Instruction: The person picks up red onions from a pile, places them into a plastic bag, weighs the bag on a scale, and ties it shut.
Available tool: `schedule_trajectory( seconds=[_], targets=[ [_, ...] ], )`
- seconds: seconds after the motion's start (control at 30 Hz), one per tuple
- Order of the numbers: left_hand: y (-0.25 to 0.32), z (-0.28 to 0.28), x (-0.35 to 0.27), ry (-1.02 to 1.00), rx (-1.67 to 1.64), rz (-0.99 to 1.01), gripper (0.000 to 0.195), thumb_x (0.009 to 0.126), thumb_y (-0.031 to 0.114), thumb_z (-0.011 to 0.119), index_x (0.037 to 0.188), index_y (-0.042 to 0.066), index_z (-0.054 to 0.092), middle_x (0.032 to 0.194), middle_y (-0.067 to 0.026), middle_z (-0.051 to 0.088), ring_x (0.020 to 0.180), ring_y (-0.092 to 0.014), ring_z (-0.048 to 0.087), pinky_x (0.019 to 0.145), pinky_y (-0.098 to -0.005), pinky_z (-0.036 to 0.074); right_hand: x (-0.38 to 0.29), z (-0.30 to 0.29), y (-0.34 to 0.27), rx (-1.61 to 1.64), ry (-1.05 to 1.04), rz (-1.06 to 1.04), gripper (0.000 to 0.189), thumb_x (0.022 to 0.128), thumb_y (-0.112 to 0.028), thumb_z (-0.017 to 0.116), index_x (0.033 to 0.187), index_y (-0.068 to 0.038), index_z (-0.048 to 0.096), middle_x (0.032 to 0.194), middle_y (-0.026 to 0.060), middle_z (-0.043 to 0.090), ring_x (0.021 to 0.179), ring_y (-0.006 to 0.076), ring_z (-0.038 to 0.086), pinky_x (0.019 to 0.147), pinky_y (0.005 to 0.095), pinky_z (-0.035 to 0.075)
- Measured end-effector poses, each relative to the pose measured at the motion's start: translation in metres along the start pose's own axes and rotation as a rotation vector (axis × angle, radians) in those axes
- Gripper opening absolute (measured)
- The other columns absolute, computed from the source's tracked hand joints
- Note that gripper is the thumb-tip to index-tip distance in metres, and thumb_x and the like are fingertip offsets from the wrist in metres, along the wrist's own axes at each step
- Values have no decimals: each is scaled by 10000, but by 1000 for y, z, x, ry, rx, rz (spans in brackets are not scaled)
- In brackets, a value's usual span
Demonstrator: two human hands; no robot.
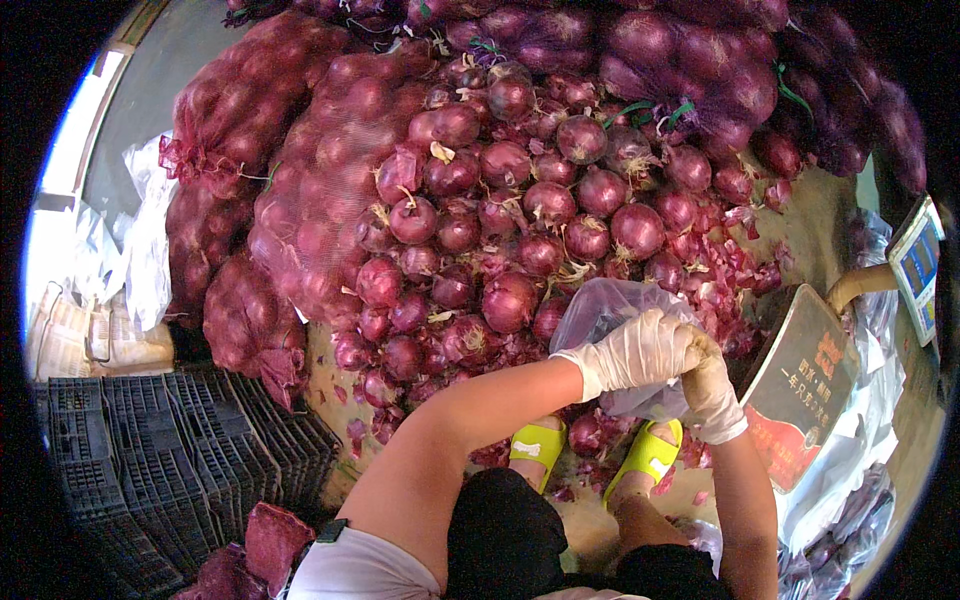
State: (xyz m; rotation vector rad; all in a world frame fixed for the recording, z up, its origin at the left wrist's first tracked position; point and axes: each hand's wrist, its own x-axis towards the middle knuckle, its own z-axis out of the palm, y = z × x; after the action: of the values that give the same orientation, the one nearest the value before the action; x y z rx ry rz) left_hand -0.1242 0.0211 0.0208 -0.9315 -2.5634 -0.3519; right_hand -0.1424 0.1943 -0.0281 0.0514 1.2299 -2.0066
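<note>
My left hand (636, 352), in a thin whitish glove, is bent over a clear plastic bag (600, 306). Its fingers meet those of my right hand (714, 401), gloved the same way, and both grip the bag near its top. Film from the bag spreads out behind my left wrist and hangs below the hands; what it contains cannot be made out. A heap of loose red onions (510, 300) spreads over the floor just beyond, with torn onion skins (716, 274) around its right side.
Mesh sacks of onions (330, 165) stand left and behind, purple ones (690, 67) at the back. A platform scale (802, 382) with a display (919, 262) is at right, beside filled plastic bags (844, 540). Black plastic crates (172, 465) stack at left. My yellow-green slippers (645, 457) are among skins.
</note>
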Motion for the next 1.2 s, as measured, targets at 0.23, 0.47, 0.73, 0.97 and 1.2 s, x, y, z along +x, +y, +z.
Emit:
schedule_trajectory(
  seconds=[0.23,0.47,0.73,0.97,1.2],
  targets=[
    [19,2,-22,-165,-196,-150,123,826,219,492,828,119,564,738,-55,551,687,-226,587,552,-361,457,0,33,-10,52,182,-19,265,925,-214,532,1022,14,625,915,61,652,848,155,607,805,285,477],
    [40,6,-62,-582,-395,-330,223,887,276,513,783,117,629,744,-72,623,708,-257,635,557,-396,503,25,47,-18,-221,501,14,244,883,-182,496,874,15,641,776,61,628,736,151,578,668,254,444],
    [40,-5,-75,-435,-670,-546,250,893,251,529,763,42,577,713,-158,580,671,-337,579,618,-420,461,54,-41,0,-479,511,-112,167,862,-93,602,962,41,600,885,114,650,755,219,631,695,324,521],
    [36,-40,-44,-326,-1177,-829,286,945,200,491,726,29,560,599,-46,558,552,-135,531,539,-283,425,2,35,7,-1855,68,-365,277,719,-160,643,959,-41,572,752,124,584,727,307,613,639,373,490],
    [37,-74,-29,-346,-1216,-737,241,920,165,517,730,25,568,573,-41,559,525,-152,547,508,-285,430,-15,45,21,-1645,68,-242,155,696,-242,642,825,-156,651,679,139,640,652,335,637,581,431,498]
  ],
)
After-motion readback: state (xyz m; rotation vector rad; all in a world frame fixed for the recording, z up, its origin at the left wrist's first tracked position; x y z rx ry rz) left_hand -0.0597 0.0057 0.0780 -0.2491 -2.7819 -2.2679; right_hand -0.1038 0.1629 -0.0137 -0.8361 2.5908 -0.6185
